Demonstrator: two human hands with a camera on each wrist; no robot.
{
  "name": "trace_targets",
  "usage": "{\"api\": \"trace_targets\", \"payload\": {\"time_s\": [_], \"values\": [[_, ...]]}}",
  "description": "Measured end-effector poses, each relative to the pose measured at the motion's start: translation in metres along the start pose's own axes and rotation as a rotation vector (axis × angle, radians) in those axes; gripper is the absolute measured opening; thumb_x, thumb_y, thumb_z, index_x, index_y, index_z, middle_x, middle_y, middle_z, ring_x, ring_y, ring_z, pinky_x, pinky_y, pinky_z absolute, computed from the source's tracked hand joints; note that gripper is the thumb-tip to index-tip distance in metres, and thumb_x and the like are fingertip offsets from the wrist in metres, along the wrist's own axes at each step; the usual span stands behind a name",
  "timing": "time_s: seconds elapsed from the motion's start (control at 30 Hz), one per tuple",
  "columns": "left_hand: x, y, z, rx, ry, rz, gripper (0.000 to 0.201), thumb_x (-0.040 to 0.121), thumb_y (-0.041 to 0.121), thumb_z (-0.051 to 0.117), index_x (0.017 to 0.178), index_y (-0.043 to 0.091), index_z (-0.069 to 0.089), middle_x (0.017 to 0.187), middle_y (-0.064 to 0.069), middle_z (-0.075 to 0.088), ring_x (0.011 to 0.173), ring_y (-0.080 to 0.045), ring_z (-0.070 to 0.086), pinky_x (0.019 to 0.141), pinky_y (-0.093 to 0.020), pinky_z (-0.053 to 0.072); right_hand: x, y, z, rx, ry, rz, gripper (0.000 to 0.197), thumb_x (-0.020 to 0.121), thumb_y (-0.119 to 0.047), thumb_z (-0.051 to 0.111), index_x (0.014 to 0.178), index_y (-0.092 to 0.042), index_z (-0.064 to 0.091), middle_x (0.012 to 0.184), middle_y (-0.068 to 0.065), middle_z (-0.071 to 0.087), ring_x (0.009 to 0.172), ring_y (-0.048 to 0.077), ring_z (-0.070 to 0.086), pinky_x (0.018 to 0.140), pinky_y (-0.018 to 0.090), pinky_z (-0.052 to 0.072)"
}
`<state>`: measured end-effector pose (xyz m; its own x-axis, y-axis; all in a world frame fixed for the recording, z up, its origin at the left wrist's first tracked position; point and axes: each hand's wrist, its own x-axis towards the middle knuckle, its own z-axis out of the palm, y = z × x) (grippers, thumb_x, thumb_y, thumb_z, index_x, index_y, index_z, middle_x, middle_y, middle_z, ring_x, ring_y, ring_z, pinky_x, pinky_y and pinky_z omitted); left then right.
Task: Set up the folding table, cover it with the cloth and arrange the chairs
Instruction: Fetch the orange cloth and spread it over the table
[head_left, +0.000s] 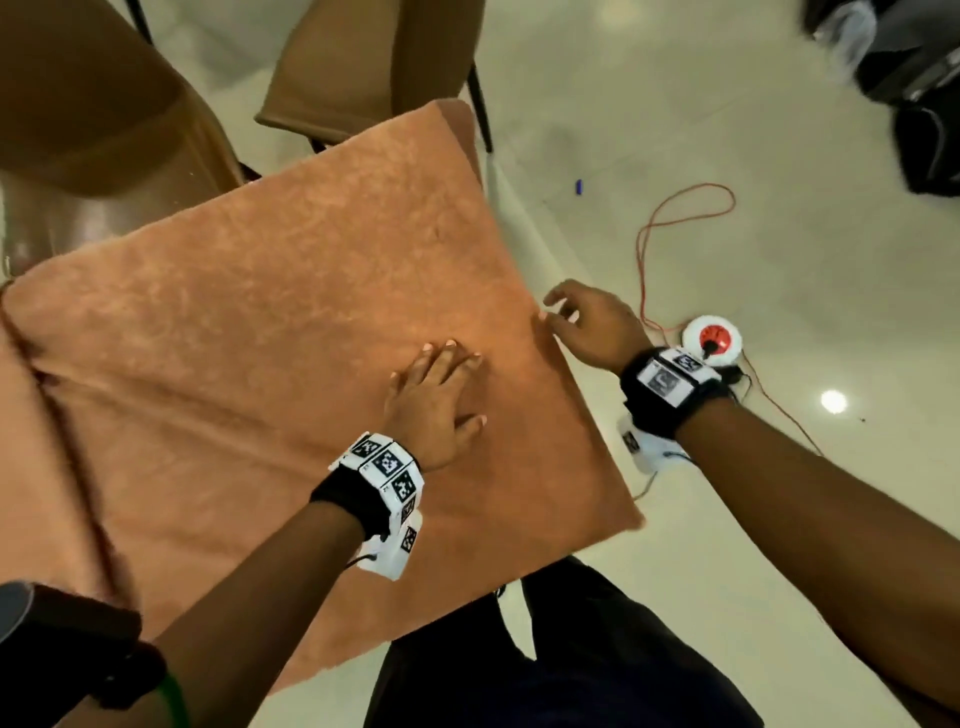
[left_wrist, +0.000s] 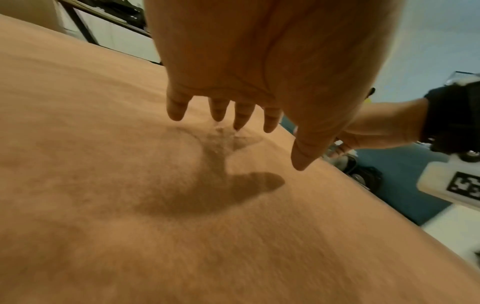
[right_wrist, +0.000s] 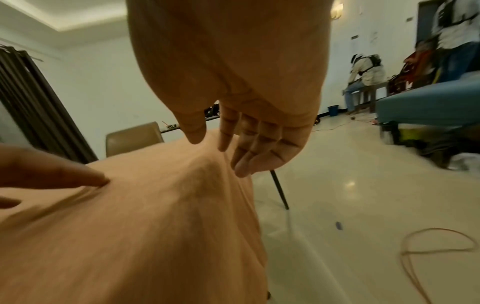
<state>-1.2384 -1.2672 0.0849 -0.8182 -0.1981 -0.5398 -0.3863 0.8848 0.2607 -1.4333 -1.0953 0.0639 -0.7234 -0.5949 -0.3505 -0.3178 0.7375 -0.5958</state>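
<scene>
An orange-brown cloth (head_left: 260, 312) lies spread over the table and hides its top. Along its left side runs a long fold. My left hand (head_left: 436, 389) lies flat on the cloth near the right edge, and its straight fingers (left_wrist: 241, 115) touch the fabric. My right hand (head_left: 582, 322) is at the cloth's right edge, fingers loosely bent, fingertips (right_wrist: 241, 164) just above a small ridge in the fabric. I cannot tell whether it touches the cloth. A tan chair (head_left: 363, 62) stands beyond the far corner, and a brown chair (head_left: 93, 114) stands at the far left.
On the glossy floor to the right lie a red cable (head_left: 685, 218), a white and red cable reel (head_left: 711, 338) and a small blue object (head_left: 578, 187). Dark bags (head_left: 914, 78) sit at the far right. A blue sofa (right_wrist: 428, 107) and people (right_wrist: 366, 76) are behind.
</scene>
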Motion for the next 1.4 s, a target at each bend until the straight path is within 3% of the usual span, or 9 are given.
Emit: {"api": "trace_targets", "payload": {"time_s": [0.17, 0.4, 0.63, 0.77, 0.93, 1.07, 1.13, 1.23, 1.4], "values": [[0.017, -0.06, -0.038, -0.116, 0.096, -0.233, 0.082, 0.091, 0.056, 0.062, 0.16, 0.036, 0.021, 0.172, 0.0, 0.004, 0.158, -0.027, -0.003, 0.121, -0.064, 0.014, 0.122, -0.088, -0.003, 0.015, -0.028, -0.002, 0.048, 0.095, -0.049, 0.057, 0.135, -0.023, 0.051, 0.125, 0.008, 0.064, 0.111, 0.031, 0.063, 0.085, 0.032, 0.044], [0.071, -0.122, -0.082, -0.085, 0.103, -0.311, 0.093, 0.084, 0.07, 0.06, 0.159, 0.043, 0.012, 0.171, -0.003, -0.008, 0.157, -0.034, -0.006, 0.12, -0.07, 0.008, 0.234, -0.132, -0.012, -0.118, 0.038, 0.043, 0.058, 0.102, -0.047, 0.045, 0.151, -0.019, 0.034, 0.142, 0.019, 0.055, 0.129, 0.041, 0.053, 0.106, 0.041, 0.04], [0.107, -0.128, -0.104, -0.09, 0.015, -0.249, 0.1, 0.081, 0.075, 0.06, 0.157, 0.051, -0.001, 0.169, 0.0, -0.022, 0.154, -0.041, -0.018, 0.117, -0.075, 0.004, 0.311, -0.138, -0.009, -0.183, 0.094, 0.064, 0.04, 0.104, -0.038, 0.043, 0.13, -0.014, 0.062, 0.138, 0.017, 0.061, 0.127, 0.039, 0.055, 0.105, 0.039, 0.042], [0.119, -0.129, -0.117, -0.044, -0.014, -0.18, 0.101, 0.082, 0.073, 0.062, 0.158, 0.05, 0.001, 0.169, 0.002, -0.019, 0.155, -0.04, -0.015, 0.117, -0.075, 0.007, 0.332, -0.126, -0.026, -0.322, 0.076, 0.081, 0.036, 0.102, -0.036, 0.041, 0.118, -0.011, 0.062, 0.129, 0.021, 0.063, 0.118, 0.043, 0.058, 0.095, 0.041, 0.045], [0.152, -0.13, -0.134, -0.011, 0.004, 0.014, 0.091, 0.088, 0.067, 0.057, 0.16, 0.045, 0.006, 0.171, 0.005, -0.014, 0.157, -0.027, -0.014, 0.123, -0.064, -0.003, 0.342, -0.101, -0.05, -0.407, 0.119, 0.29, 0.032, 0.093, -0.04, 0.045, 0.105, -0.014, 0.059, 0.122, 0.021, 0.065, 0.108, 0.044, 0.063, 0.079, 0.038, 0.042], [0.172, -0.136, -0.142, -0.124, 0.04, 0.097, 0.086, 0.093, 0.058, 0.058, 0.161, 0.039, 0.01, 0.172, 0.007, -0.003, 0.158, -0.019, -0.006, 0.125, -0.051, -0.003, 0.337, -0.1, -0.045, -0.299, 0.098, 0.38, 0.071, 0.087, -0.065, 0.033, 0.122, -0.011, 0.062, 0.123, 0.022, 0.067, 0.104, 0.042, 0.066, 0.086, 0.041, 0.049], [0.17, -0.141, -0.146, -0.188, 0.123, 0.07, 0.08, 0.095, 0.053, 0.058, 0.161, 0.035, 0.017, 0.171, 0.006, 0.006, 0.158, -0.019, -0.001, 0.127, -0.047, 0.002, 0.33, -0.103, -0.04, -0.278, 0.059, 0.358, 0.084, 0.083, -0.077, 0.027, 0.117, -0.01, 0.066, 0.115, 0.019, 0.071, 0.1, 0.04, 0.067, 0.092, 0.044, 0.051], [0.151, -0.153, -0.148, -0.121, 0.227, -0.039, 0.074, 0.096, 0.053, 0.055, 0.159, 0.035, 0.023, 0.171, 0.005, 0.005, 0.158, -0.022, -0.003, 0.126, -0.055, 0.002, 0.309, -0.111, -0.027, -0.167, -0.065, 0.312, 0.071, 0.092, -0.071, 0.036, 0.095, -0.009, 0.07, 0.089, 0.009, 0.076, 0.083, 0.031, 0.07, 0.086, 0.041, 0.056], [0.133, -0.164, -0.137, -0.061, 0.025, -0.149, 0.085, 0.091, 0.068, 0.053, 0.158, 0.048, 0.005, 0.17, 0.002, -0.016, 0.156, -0.032, -0.017, 0.121, -0.068, -0.002, 0.288, -0.113, -0.007, 0.344, -0.12, 0.292, 0.04, 0.104, -0.049, 0.04, 0.099, -0.014, 0.061, 0.092, 0.005, 0.063, 0.078, 0.024, 0.061, 0.078, 0.035, 0.051]]}}
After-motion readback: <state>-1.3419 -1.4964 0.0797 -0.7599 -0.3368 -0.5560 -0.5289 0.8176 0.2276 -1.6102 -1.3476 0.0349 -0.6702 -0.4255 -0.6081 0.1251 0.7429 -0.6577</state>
